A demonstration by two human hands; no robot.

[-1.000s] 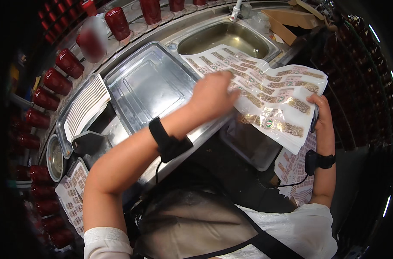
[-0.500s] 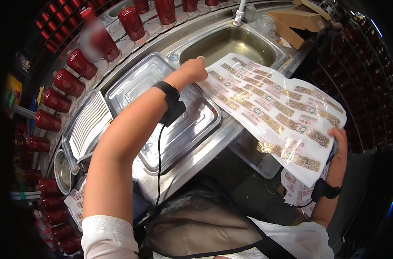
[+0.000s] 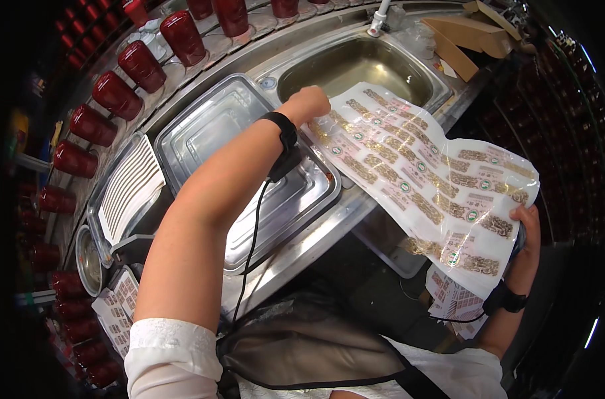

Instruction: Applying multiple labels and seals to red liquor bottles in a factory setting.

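A large glossy white sheet of decals (image 3: 419, 174), printed with rows of gold patterns, pink marks and small green circles, stretches between my hands. My left hand (image 3: 309, 104) is closed on its upper left corner, over the near edge of the sink. My right hand (image 3: 530, 226) grips the sheet's right edge, thumb on top and the other fingers hidden beneath. Something dark blue shows by the right palm; I cannot make it out. The sheet bows in the middle and overhangs the counter and part of the sink (image 3: 292, 80).
A metal tray (image 3: 232, 100) lies on the counter left of the sink, under my left forearm. Beside it stand a tray with white striped strips (image 3: 133, 189) and a round bowl (image 3: 89, 259). Dark red bottles (image 3: 143, 65) line a curved conveyor. Cardboard (image 3: 465, 43) lies beyond the sink.
My left hand has shifted slightly right with the sheet's corner. The sheet now bends more along its upper right edge. The red bottles have shifted a little in the view.
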